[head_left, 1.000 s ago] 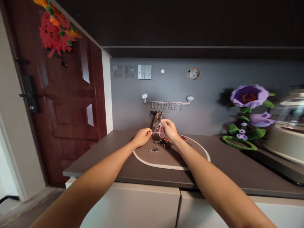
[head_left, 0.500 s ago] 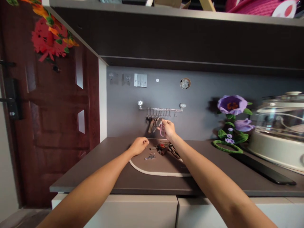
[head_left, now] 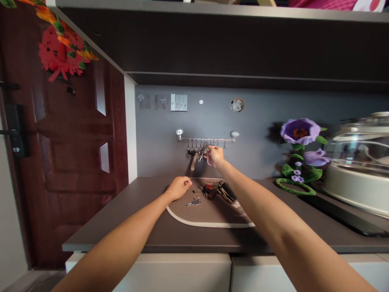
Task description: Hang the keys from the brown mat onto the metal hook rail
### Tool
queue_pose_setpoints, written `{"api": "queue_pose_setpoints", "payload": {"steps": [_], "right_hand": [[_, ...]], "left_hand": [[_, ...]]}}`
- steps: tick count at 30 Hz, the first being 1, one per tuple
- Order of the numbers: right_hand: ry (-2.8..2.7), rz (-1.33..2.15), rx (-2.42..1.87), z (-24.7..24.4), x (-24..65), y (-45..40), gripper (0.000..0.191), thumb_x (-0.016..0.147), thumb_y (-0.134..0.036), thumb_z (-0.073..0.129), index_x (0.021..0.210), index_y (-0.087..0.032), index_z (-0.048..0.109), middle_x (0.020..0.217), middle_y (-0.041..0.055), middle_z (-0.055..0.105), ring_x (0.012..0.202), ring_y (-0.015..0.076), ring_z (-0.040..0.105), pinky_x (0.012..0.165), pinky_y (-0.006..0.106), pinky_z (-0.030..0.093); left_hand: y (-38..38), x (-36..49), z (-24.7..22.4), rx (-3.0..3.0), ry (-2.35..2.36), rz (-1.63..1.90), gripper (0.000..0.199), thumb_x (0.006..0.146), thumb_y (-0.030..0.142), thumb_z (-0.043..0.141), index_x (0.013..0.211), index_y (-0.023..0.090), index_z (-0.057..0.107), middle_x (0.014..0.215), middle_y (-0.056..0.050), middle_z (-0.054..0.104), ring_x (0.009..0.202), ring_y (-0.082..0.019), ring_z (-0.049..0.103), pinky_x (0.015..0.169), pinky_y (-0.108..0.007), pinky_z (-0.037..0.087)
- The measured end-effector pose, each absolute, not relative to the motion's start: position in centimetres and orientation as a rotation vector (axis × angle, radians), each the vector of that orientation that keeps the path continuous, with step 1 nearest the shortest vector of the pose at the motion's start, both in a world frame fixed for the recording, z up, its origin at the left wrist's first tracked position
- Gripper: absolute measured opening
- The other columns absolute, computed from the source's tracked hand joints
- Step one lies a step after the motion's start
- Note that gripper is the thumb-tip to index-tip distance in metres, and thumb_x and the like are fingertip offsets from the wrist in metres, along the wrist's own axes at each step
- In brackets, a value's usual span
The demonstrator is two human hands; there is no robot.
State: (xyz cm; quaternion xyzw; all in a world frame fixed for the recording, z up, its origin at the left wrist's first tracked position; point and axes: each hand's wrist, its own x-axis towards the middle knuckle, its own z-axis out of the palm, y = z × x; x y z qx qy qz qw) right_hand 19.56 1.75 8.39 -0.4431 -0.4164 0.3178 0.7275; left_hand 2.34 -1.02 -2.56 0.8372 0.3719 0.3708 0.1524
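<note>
My right hand (head_left: 216,156) is closed on a bunch of keys with a pink strap (head_left: 209,159), held up against the hooks of a metal hook rail (head_left: 206,140) on the wall. Left of it, other keys (head_left: 193,159) hang from the rail's hooks. My left hand (head_left: 180,187) rests closed on the left side of a brown mat (head_left: 206,217); whether anything is in its fingers I cannot make out. On the mat lie a small silver key (head_left: 193,202) and a pile of keys and cords (head_left: 220,190), partly behind my right forearm.
At the right stand purple felt flowers (head_left: 300,132) and a clear-domed white appliance (head_left: 358,170), with a black phone (head_left: 343,217) before them. A shelf (head_left: 212,44) overhangs the counter (head_left: 106,227). Two clear hooks (head_left: 162,100) are on the wall, and a door (head_left: 73,170) is at the left.
My right hand has risen slightly with the keys and pink strap, closer to the rail's hooks. The left hand has stayed in place on the mat. The view has shifted a little.
</note>
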Motion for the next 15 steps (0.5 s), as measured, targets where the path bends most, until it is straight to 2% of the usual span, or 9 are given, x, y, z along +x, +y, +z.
{"api": "queue_pose_setpoints", "payload": {"steps": [15], "right_hand": [[-0.911,0.709,-1.011,7.53,19.21,2.71,0.011,0.079,-0.016,0.046,0.068,-0.016,0.046,0.048,-0.0050,0.045,0.041,0.0064,0.047,0.045,0.022,0.050]], "left_hand": [[-1.00,2.31,-2.41,2.457,1.076,1.059,0.024,0.076,0.027,0.042,0.070,0.014,0.061,0.061,-0.001,0.060,0.058,-0.011,0.052,0.057,-0.021,0.037]]}}
